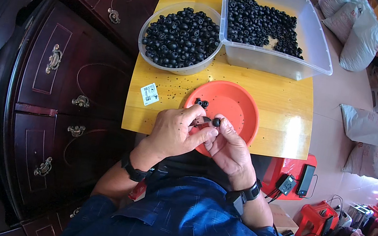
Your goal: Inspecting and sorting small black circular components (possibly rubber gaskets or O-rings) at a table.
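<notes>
Here, round black piece (216, 122), pinched in right hand (231, 152), near left hand (175, 128)

The basin (236, 101) sits before tub (176, 69) and bin (270, 64).

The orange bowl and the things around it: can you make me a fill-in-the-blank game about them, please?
1. The many small pieces in the round tub are coloured ____.
2. The table beneath the orange bowl is coloured ____.
3. In the head view, the white label lies to the ____ of the bowl.
4. The left hand and right hand each have a dark band around the ____.

Missing words: black; yellow; left; wrist.
</notes>
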Motion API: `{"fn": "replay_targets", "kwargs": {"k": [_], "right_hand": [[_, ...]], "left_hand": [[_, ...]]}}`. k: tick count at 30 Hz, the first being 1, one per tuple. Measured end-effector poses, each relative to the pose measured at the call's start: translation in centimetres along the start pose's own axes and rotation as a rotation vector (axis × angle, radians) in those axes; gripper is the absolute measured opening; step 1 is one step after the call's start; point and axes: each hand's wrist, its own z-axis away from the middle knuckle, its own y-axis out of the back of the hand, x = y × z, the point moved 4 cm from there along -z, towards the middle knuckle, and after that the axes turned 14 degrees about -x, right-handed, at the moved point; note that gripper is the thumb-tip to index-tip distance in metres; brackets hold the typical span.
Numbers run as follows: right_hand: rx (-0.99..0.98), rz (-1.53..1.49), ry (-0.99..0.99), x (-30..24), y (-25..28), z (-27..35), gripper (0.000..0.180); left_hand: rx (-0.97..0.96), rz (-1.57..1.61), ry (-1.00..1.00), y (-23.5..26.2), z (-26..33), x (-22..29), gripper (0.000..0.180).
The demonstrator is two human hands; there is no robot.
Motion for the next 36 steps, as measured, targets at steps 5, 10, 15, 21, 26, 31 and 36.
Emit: {"fn": "replay_targets", "kwargs": {"k": [5,10,15,21,26,31,36], "right_hand": [[0.043,0.029,-0.014,0.1,-0.3,0.0,0.016],[0.066,0.042,-0.017,0.1,-0.6,0.1,0.017],[0.026,0.055,-0.004,0.2,-0.4,0.0,0.018],[0.009,0.088,0.018,0.2,-0.4,0.0,0.014],[0.006,0.077,0.031,0.5,-0.5,0.2,0.013],[0.049,0.133,0.022,0.6,-0.2,0.3,0.011],[0.077,0.199,-0.012,0.7,-0.2,0.3,0.010]], "left_hand": [[-0.029,-0.061,-0.031,-0.1,-0.3,0.0,0.043],[-0.035,-0.101,-0.070,-0.2,-0.4,0.2,0.044],[-0.048,-0.140,-0.065,-0.5,-0.4,0.3,0.045],[-0.036,-0.209,-0.083,-0.9,-0.4,0.3,0.044],[-0.054,-0.215,-0.118,-1.3,0.0,-0.3,0.040],[0.057,0.003,-0.119,-0.8,0.7,0.3,0.029],[0.041,0.174,-0.090,-0.2,0.9,-0.1,0.020]]}}
